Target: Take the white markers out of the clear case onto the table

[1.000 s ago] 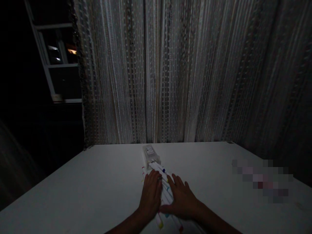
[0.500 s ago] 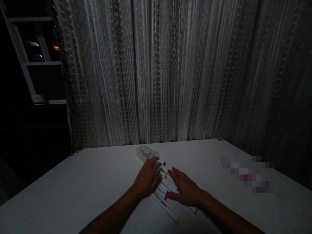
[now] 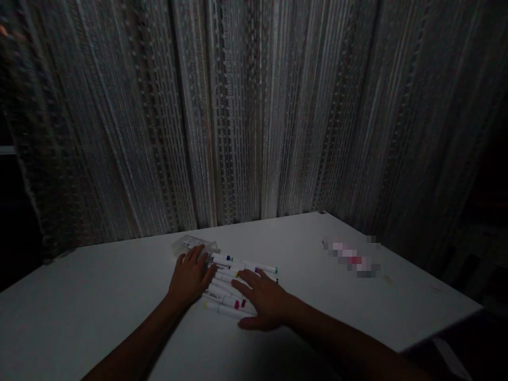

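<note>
Several white marker pens (image 3: pixel 224 288) with coloured ends lie side by side on the white table (image 3: pixel 119 286). At their left ends is my left hand (image 3: pixel 190 278), its fingers apart and no pen gripped. Across the right part of the pens spreads my right hand (image 3: pixel 264 299), thumb and fingers apart, touching or just over them. A clear plastic case (image 3: pixel 192 244) with a printed label lies just beyond my left fingertips, partly covered by them. Some pen ends are hidden under my right hand.
A blurred-out pinkish object (image 3: pixel 351 256) lies farther right on the table. A patterned curtain (image 3: pixel 246 116) hangs along the table's far edge. The table's right corner (image 3: pixel 478 309) ends over a dark area.
My view has turned to the right. The pens, which slanted toward me, now lie more crosswise and closer together between my hands. Both hands stay spread at the pile.
</note>
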{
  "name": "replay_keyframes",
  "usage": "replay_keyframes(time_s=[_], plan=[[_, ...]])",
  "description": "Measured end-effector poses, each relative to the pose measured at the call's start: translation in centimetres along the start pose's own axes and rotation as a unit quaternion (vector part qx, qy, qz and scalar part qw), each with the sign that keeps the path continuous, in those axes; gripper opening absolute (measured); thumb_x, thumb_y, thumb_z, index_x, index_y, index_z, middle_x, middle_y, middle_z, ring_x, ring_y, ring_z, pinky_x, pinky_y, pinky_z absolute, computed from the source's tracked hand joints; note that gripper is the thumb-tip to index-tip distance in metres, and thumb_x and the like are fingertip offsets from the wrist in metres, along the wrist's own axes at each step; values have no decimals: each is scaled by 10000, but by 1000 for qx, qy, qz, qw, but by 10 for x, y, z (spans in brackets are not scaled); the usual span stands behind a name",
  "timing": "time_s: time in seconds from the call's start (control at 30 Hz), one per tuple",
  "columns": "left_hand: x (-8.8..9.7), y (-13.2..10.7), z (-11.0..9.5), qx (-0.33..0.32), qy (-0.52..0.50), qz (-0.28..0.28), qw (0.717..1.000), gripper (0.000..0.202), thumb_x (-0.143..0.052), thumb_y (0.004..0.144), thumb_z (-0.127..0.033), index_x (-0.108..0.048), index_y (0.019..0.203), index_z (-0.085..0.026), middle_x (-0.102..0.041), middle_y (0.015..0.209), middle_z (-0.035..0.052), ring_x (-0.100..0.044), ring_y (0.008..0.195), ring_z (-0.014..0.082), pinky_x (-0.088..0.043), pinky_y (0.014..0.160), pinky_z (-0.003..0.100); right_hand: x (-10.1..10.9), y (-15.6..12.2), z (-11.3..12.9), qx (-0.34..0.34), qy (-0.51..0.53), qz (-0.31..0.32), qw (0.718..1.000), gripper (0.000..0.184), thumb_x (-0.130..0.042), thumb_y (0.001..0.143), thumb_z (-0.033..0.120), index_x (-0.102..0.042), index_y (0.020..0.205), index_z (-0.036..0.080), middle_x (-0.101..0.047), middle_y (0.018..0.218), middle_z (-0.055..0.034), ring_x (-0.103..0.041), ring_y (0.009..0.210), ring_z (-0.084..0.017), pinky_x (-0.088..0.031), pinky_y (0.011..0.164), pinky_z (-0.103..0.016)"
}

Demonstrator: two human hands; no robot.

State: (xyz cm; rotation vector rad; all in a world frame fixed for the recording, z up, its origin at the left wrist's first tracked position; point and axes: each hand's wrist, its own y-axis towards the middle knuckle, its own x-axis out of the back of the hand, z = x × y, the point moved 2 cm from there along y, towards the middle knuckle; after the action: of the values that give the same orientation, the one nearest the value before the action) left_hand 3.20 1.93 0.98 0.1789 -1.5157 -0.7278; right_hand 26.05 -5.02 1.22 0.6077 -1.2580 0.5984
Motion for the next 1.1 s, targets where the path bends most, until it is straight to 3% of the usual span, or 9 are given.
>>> replay_keyframes(time_s=[0.27, 0.43, 0.63, 0.77, 0.93, 1.1], plan=[[29, -20, 6, 26, 52, 28, 998, 417, -424, 884, -449, -642, 1126, -190, -530, 1319, 184, -493, 1181, 354, -375, 927, 528, 15, 15, -32, 19, -34, 10, 999, 948, -535, 735, 699, -275, 1460, 146, -252, 1503, -214, -218, 1386, -339, -179, 1112, -500], [33, -29, 21, -3, -2, 30, 1000, 473, -467, 867, -416, -533, 1287, -210, -528, 1330, 162, -492, 1187, 336, -384, 954, 519, 26, 24, -35, -42, -31, 49, 997, 982, -588, 710, 665, -262, 1466, 131, -225, 1509, -219, -211, 1387, -349, -180, 1114, -508], [27, -19, 67, -46, -114, 1, 992, 529, -476, 861, -433, -481, 1326, -180, -486, 1386, 137, -445, 1266, 287, -357, 1051, 471, 16, 44, -6, -64, -6, 66, 996, 1136, -590, 644, 724, -126, 1494, 129, -135, 1536, -206, -116, 1408, -360, -85, 1120, -543], [18, -6, 67, -40, -114, 2, 993, 509, -438, 886, -473, -491, 1319, -211, -475, 1404, 128, -417, 1301, 289, -336, 1062, 510, -6, 78, 30, -31, -1, 12, 999, 1106, -512, 676, 764, -84, 1499, 163, -43, 1553, -175, -11, 1420, -344, -14, 1117, -551], [6, 1, 56, -1, -79, 59, 995, 495, -377, 917, -457, -495, 1323, -201, -500, 1389, 119, -420, 1302, 302, -314, 1068, 534, -22, 109, 45, -47, -12, -11, 999, 933, -429, 765, 731, -230, 1475, 159, -124, 1543, -178, -61, 1416, -353, -28, 1110, -565], [9, -11, 77, 43, -60, 62, 995, 509, -348, 920, -478, -495, 1328, -210, -520, 1371, 107, -418, 1303, 295, -304, 1082, 508, -18, 102, 31, -57, -22, 2, 998, 725, -343, 859, 636, -357, 1426, 185, -202, 1530, -158, -123, 1413, -334, -91, 1100, -576]])
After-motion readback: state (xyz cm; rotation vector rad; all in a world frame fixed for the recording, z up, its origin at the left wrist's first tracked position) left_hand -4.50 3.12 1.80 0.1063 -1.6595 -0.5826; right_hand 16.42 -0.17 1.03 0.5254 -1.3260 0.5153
